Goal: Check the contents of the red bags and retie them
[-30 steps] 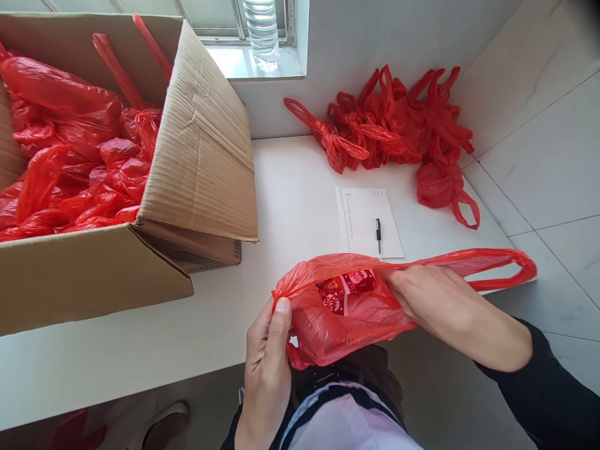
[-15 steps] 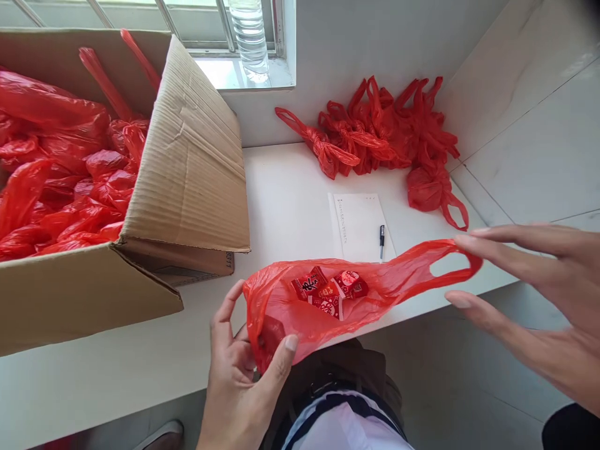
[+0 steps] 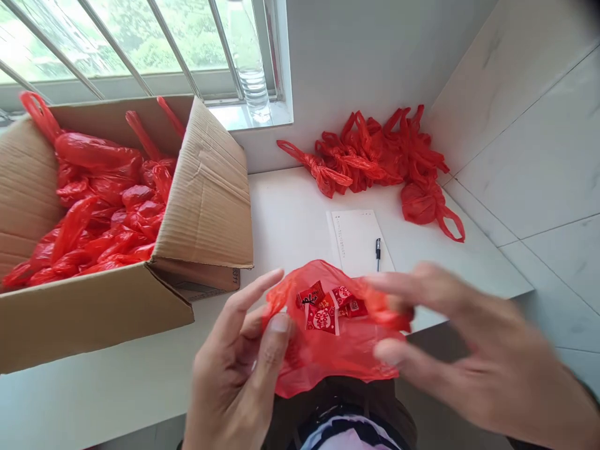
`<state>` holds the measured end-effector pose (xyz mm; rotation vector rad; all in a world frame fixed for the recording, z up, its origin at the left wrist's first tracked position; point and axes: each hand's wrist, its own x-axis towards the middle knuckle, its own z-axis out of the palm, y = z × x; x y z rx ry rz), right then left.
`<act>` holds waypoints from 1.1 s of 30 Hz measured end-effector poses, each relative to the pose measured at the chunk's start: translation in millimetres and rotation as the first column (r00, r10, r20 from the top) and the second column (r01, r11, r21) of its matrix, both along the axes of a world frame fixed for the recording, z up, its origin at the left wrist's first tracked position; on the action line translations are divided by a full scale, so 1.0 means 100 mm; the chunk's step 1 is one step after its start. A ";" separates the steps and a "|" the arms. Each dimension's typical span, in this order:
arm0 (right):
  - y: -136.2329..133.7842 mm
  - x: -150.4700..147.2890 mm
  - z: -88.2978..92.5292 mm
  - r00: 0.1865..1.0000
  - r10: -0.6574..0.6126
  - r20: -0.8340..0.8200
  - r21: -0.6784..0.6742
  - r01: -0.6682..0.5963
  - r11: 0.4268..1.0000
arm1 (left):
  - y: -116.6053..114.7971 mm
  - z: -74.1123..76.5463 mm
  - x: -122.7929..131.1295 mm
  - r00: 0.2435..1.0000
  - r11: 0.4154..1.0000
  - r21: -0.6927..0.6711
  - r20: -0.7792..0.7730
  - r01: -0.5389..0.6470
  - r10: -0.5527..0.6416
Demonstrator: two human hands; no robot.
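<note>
A red plastic bag (image 3: 332, 350) hangs in front of me over the near edge of the white table (image 3: 290, 212). Through its mouth show several small red wrapped packets (image 3: 328, 306). My left hand (image 3: 234, 375) pinches the bag's left rim between thumb and fingers. My right hand (image 3: 473, 356) is blurred by motion; its fingers are spread, and the index and thumb tips close on the bag's right side and gathered handle.
An open cardboard box (image 3: 197, 206) full of red bags stands at the left. A pile of tied red bags (image 3: 375, 153) lies at the back by the wall. A paper sheet (image 3: 356, 240) with a pen (image 3: 377, 250) lies mid-table. A water bottle (image 3: 250, 75) stands on the sill.
My right hand let go inside the bag, swung out to the right with fingers spread, then came back to the bag's right side. The bag's stretched handle has bunched up. The view tilted upward.
</note>
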<state>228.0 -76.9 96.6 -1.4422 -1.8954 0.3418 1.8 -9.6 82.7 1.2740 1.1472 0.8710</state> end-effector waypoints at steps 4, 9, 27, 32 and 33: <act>0.28 -0.29 -0.21 0.989 0.147 -0.030 0.080 -0.144 0.986 | 0.00 0.07 0.11 0.998 0.999 0.002 -0.048 0.050 -0.050; 0.35 -0.26 -0.16 0.984 0.095 -0.149 0.130 -0.076 0.989 | 0.10 0.02 -0.11 0.945 0.929 0.315 -0.313 0.194 -0.091; 0.22 -0.05 0.27 0.969 0.092 -0.228 0.213 -0.043 0.976 | 0.35 -0.02 0.22 0.958 0.997 0.037 0.281 -0.068 0.055; 0.39 -0.26 0.28 0.943 0.204 -0.264 0.228 -0.145 0.963 | 0.15 -0.01 0.18 0.982 0.965 0.196 -0.098 0.177 -0.161; 0.42 -0.31 0.27 0.944 0.213 -0.253 0.242 -0.151 0.958 | 0.09 -0.03 0.16 0.969 0.946 0.233 -0.155 0.226 -0.194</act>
